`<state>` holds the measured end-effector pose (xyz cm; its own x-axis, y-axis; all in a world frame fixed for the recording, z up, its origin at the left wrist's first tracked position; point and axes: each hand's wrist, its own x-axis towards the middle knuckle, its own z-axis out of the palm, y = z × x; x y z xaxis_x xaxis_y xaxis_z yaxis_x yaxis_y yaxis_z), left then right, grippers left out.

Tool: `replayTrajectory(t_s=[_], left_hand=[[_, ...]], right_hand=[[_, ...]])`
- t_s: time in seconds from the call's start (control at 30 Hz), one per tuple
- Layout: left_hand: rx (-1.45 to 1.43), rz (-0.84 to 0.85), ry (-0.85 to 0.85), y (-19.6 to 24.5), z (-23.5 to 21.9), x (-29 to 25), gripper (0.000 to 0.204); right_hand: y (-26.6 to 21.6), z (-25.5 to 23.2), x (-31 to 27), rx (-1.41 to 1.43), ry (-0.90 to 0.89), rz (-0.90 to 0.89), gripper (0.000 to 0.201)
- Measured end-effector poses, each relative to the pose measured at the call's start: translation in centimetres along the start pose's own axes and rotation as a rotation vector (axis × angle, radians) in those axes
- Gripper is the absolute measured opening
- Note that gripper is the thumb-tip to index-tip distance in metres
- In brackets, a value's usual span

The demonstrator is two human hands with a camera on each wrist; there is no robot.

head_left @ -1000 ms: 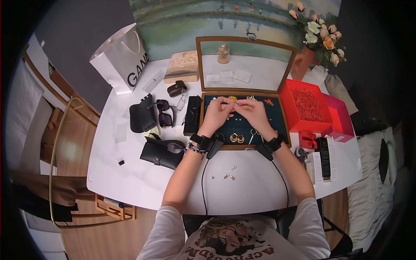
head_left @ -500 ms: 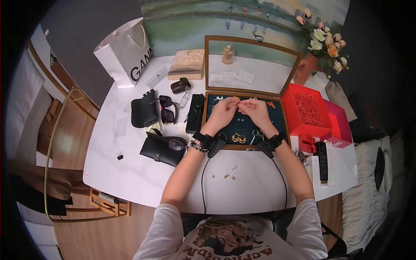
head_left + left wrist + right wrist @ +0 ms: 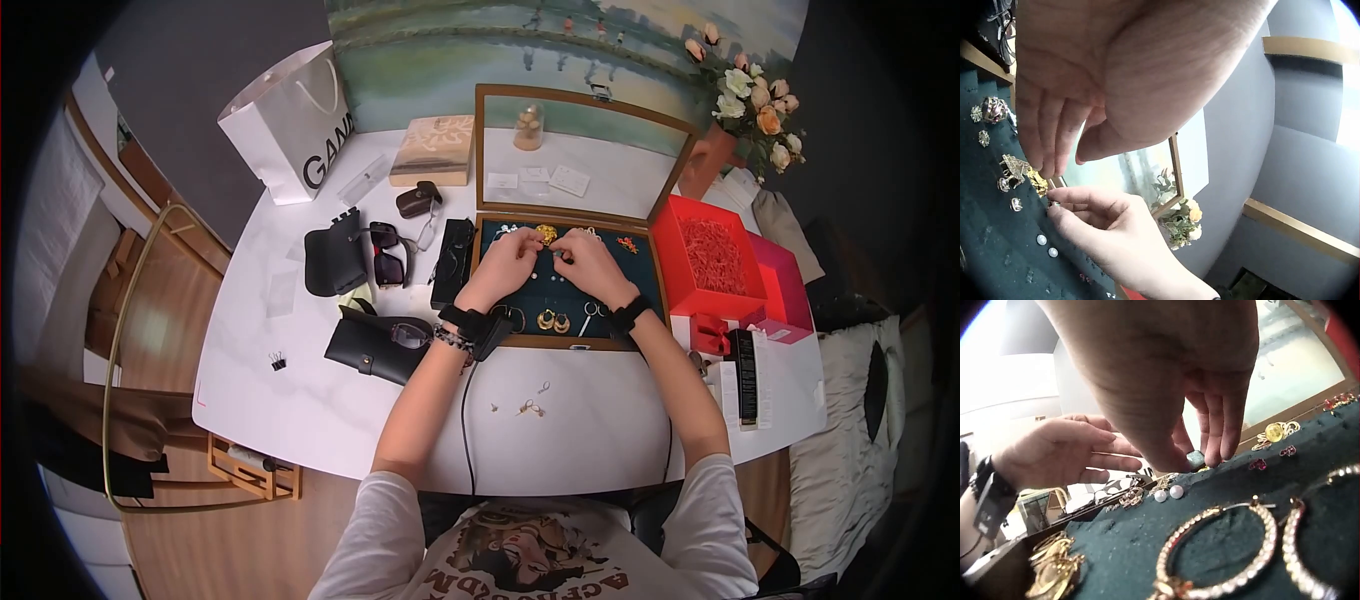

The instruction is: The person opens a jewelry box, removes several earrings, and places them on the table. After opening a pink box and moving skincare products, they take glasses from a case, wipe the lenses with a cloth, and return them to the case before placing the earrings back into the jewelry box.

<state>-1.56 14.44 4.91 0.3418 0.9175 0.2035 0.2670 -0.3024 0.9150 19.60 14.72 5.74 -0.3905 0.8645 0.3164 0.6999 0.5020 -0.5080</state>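
My right hand [image 3: 592, 266] is over the middle of the teal-lined jewelry box [image 3: 592, 288], pinching a small piece with a greenish stone [image 3: 1195, 459] between thumb and fingers. Beside it, my left hand [image 3: 506, 264] has its fingers extended and holds nothing visible. A yellow-gold ornament [image 3: 546, 234] lies just behind both hands. Two pearl studs [image 3: 1176, 492] sit in the lining below the right fingertips. Nearer the front of the box are chunky gold earrings [image 3: 546, 320], and large rhinestone hoops [image 3: 1268, 537] show in the right wrist view.
The box's framed glass lid [image 3: 480, 150] stands raised behind. Sunglasses [image 3: 388, 255] and a black glasses case [image 3: 370, 345] lie left; a red box [image 3: 680, 285] with shredded filler stands right. Several small earrings [image 3: 532, 408] lie on the white table [image 3: 600, 440] in front.
My fingertips met over the box earlier; now the hands have parted slightly. The right hand keeps the small piece, while the left fingers have straightened. The head view has shifted a little.
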Motion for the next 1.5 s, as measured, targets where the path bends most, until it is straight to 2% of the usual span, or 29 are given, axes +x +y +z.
replayTrajectory(t_s=[0.43, 0.6, 0.67, 0.87, 1.27, 1.37, 1.43, 1.47, 1.5], left_hand=[[-0.021, 0.048, 0.008, 0.3, -0.2, -0.2, 0.03], [-0.016, 0.037, -0.009, 0.3, -0.2, -0.3, 0.031], [0.145, 0.018, -0.111, 0.4, -0.4, -0.5, 0.033], [0.198, 0.103, -0.138, 0.0, 0.2, -0.7, 0.035], [0.141, 0.089, -0.125, 0.5, -0.3, -0.6, 0.037], [0.135, 0.084, -0.116, 0.7, -0.6, -0.7, 0.035], [0.132, 0.076, -0.111, 1.1, -0.9, -0.7, 0.033], [0.128, 0.068, -0.106, 1.5, -1.0, -0.7, 0.031], [0.127, 0.066, -0.105, 1.9, -1.2, -0.9, 0.031]], right_hand=[[0.4, 0.3, 0.0, -0.095, -0.053, -0.076, 0.02], [0.5, 0.5, 0.1, -0.062, -0.039, -0.012, 0.02], [0.5, 0.5, 0.1, -0.05, -0.041, 0.006, 0.019], [0.4, 0.3, 0.0, -0.092, -0.047, -0.045, 0.018], [0.4, 0.1, -0.3, -0.122, -0.063, -0.062, 0.021], [0.0, -0.9, -0.4, -0.068, -0.047, -0.031, 0.025], [-0.3, -2.2, -0.5, 0.034, 0.075, -0.013, 0.028], [-0.8, -3.0, -0.9, 0.034, 0.073, -0.013, 0.028], [-1.2, -3.8, -1.4, 0.173, 0.146, 0.034, 0.028]])
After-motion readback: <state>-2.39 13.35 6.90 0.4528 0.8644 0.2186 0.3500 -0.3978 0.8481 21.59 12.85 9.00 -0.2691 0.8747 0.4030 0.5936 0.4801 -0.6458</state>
